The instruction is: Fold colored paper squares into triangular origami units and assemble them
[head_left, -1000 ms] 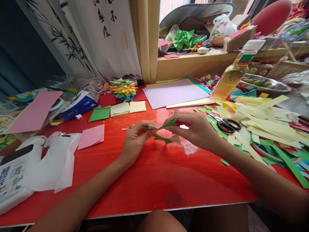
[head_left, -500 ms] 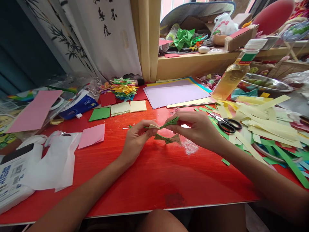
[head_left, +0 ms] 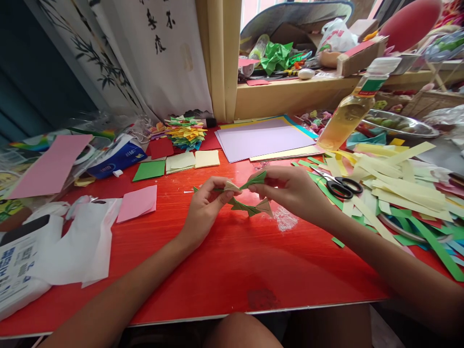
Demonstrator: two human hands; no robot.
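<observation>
Between my hands, above the red table (head_left: 217, 270), is a chain of folded paper (head_left: 246, 209) in green and cream, bent into a loose ring. My left hand (head_left: 208, 203) pinches a cream folded piece (head_left: 232, 186) at the chain's left. In the fingers of my right hand (head_left: 290, 191) is a green pleated piece (head_left: 255, 180), its narrow end meeting the cream one. Whether the two pieces are joined I cannot tell. The lower part of the ring hangs below my fingertips, and some of it is hidden behind my left hand.
Black-handled scissors (head_left: 342, 187) lie by a heap of paper strips (head_left: 406, 188) on the right. Behind stand a tilted-looking bottle (head_left: 344, 113), lilac sheets (head_left: 268, 140) and a stack of folded papers (head_left: 185, 133). Paper squares (head_left: 137, 204) and a white plastic bag (head_left: 83, 241) are at left.
The green piece in my right hand has turned slightly and shows a broader face. Both hands keep their grip and have hardly moved.
</observation>
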